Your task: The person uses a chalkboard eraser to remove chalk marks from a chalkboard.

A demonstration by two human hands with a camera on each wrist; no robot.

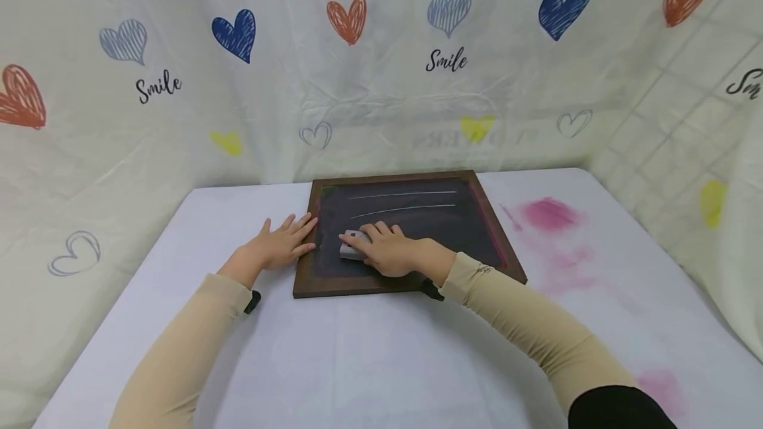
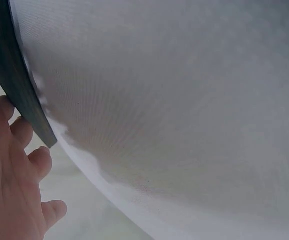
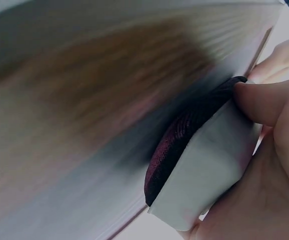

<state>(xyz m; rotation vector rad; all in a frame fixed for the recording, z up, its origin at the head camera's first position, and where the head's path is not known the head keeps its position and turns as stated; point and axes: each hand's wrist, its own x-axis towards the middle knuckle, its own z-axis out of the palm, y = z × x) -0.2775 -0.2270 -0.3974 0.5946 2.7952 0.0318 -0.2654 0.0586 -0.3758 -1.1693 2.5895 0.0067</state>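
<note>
"Smile" in black script on the heart-printed backdrop cloth [image 1: 381,104], several times over

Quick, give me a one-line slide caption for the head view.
Right hand grips an eraser on a framed chalkboard; left hand rests flat at its edge.

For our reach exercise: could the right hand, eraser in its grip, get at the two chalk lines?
Probably yes: the right hand holds the eraser on the chalkboard, and nothing lies between it and the chalk lines.

Left hand [image 1: 279,247] flat, right hand [image 1: 390,251] curled
</note>
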